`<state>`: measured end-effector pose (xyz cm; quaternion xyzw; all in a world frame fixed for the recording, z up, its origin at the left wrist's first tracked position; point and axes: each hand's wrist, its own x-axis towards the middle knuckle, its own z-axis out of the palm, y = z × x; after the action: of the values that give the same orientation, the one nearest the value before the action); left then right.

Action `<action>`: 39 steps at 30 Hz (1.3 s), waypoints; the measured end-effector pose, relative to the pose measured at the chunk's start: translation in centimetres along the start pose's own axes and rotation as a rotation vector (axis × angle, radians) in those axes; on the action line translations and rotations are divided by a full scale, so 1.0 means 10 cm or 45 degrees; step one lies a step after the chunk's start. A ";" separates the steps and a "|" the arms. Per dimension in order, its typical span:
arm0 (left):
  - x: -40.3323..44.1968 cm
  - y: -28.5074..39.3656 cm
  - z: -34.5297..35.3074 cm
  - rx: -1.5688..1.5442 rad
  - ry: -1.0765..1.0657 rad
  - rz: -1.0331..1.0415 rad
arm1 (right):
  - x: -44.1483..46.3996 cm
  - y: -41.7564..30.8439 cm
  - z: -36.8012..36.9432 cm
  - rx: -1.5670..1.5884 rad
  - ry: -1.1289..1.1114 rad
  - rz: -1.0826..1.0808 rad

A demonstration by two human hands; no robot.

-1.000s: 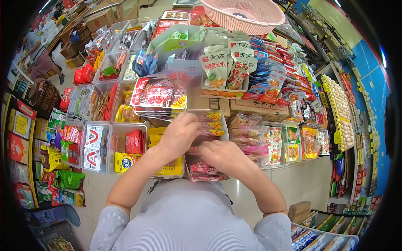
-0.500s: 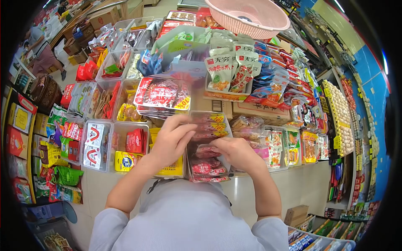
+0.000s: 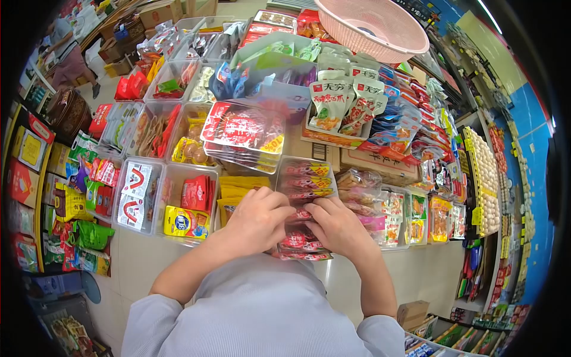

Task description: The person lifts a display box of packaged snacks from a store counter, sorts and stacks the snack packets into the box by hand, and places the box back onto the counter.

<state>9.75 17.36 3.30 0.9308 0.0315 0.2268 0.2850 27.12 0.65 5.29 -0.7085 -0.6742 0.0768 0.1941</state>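
While at red packets [image 3: 300, 240], left hand [image 3: 256, 220] and right hand [image 3: 342, 226] with fingers [image 3: 278, 213] half-curled, hold unclear.

Grocery shop: snack packets [image 3: 308, 183] in clear bins [image 3: 172, 185] (eggs [image 3: 486, 181] too)

The front packets [image 3: 300, 241] are red with white lettering; the rear packets [image 3: 308, 169] carry bright yellow bands over pink and dark red. The stacked packs [image 3: 238, 128] show red, white lettering and a yellow corner. The shirt [image 3: 267, 309] is pale blue-grey with fine stripes. Plain yellow colours the sachets [image 3: 245, 183], solid red the small pouches [image 3: 196, 191], and yellow with blue the bag [image 3: 186, 223]. White pouches [image 3: 328, 107] bear black and red print. The basket [image 3: 380, 35] is pale pink with a perforated pattern, the wall [image 3: 531, 154] blue, the floor [image 3: 140, 262] glossy cream.
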 end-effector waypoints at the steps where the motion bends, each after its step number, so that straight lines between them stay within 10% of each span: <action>1: 0.00 0.01 -0.01 -0.031 -0.018 0.000 | 0.00 -0.01 0.01 -0.009 0.014 0.016; 39: 0.24 0.01 0.15 0.474 -0.124 0.083 | -0.22 0.04 -0.05 -0.087 0.499 0.163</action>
<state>12.52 16.99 3.24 0.9778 0.0290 0.1809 0.1015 27.54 -1.60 5.21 -0.7574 -0.5794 -0.0730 0.2922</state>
